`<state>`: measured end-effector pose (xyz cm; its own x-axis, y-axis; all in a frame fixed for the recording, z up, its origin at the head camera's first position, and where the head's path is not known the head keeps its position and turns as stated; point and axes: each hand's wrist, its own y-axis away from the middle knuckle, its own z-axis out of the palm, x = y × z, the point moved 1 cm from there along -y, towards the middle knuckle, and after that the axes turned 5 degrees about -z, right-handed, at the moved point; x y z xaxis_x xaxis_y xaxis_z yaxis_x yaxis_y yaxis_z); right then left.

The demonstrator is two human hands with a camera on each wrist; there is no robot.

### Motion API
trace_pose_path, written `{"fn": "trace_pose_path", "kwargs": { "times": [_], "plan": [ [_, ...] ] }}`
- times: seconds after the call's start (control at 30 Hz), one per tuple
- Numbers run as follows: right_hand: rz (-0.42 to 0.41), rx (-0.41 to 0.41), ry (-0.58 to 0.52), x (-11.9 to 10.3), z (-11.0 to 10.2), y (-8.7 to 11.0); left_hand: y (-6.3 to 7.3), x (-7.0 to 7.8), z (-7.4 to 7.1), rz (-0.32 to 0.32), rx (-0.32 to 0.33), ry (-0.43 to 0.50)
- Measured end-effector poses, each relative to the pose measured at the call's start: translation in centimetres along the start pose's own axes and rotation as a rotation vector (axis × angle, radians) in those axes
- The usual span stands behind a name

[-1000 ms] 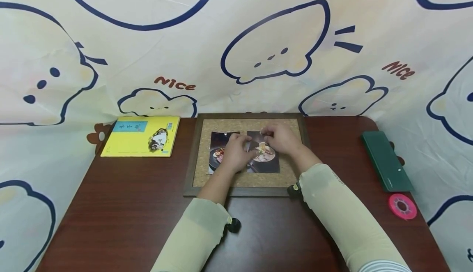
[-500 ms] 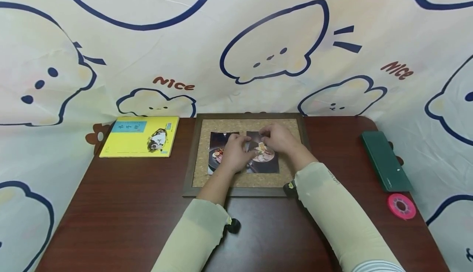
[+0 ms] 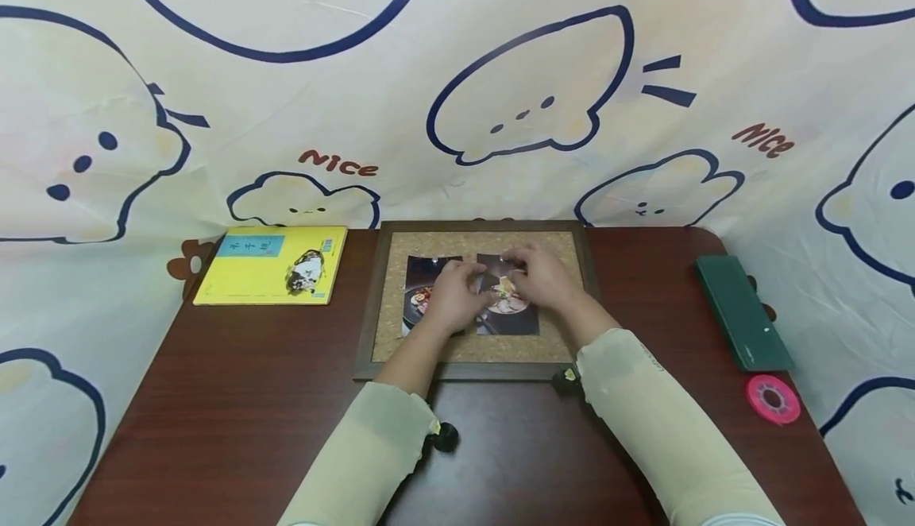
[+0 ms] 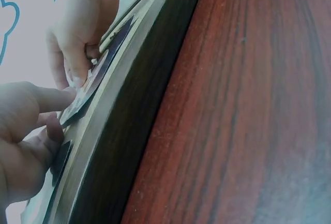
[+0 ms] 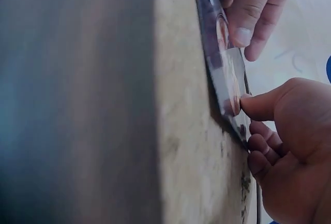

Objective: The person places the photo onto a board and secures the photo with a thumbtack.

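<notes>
Two dark food photos lie side by side on a framed cork board (image 3: pixel 386 327) at the table's back. My left hand (image 3: pixel 457 299) lies between them; it covers part of the left photo (image 3: pixel 418 297), and its thumb and forefinger press the near edge of the right photo (image 3: pixel 511 321). In the left wrist view its forefinger reaches straight to that photo. My right hand (image 3: pixel 546 276) pinches the right photo's upper right part, thumb on the picture and fingers curled at its edge in the right wrist view. A small white bit (image 4: pixel 94 61) shows by its fingertips.
A yellow book (image 3: pixel 246 276) lies at the table's back left. On the right are a green case (image 3: pixel 743 311) and a pink ring-shaped spool (image 3: pixel 774 399). A patterned cloth (image 3: pixel 529 184) stands close behind the board. The brown table (image 3: pixel 286 399) stretches in front.
My right hand has shifted slightly at the right photo's top, its fingers a little more over the picture. The left hand stays at the same place; the photos lie as before.
</notes>
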<state>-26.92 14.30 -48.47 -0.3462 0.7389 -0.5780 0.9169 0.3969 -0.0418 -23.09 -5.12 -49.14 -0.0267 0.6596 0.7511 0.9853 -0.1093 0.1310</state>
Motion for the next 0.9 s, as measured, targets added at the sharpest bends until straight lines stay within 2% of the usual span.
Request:
{"fn": "trace_pose_path", "kwargs": {
  "times": [0.1, 0.23, 0.5, 0.9],
  "plan": [
    [-0.011, 0.029, -0.026, 0.1, -0.2, 0.5, 0.1, 0.0, -0.3, 0.015, 0.021, 0.004],
    [-0.029, 0.051, -0.037, 0.2, -0.6, 1.1, 0.4, -0.1, -0.7, 0.021, 0.034, 0.059],
    [-0.042, 0.076, -0.061, 0.4, -1.3, 2.8, 1.1, -0.1, -1.6, 0.051, 0.04, 0.133],
    [-0.108, 0.143, -0.039, 1.1, -1.5, 5.5, 3.0, -1.3, -3.5, 0.143, 0.083, 0.095]
  ]
}}
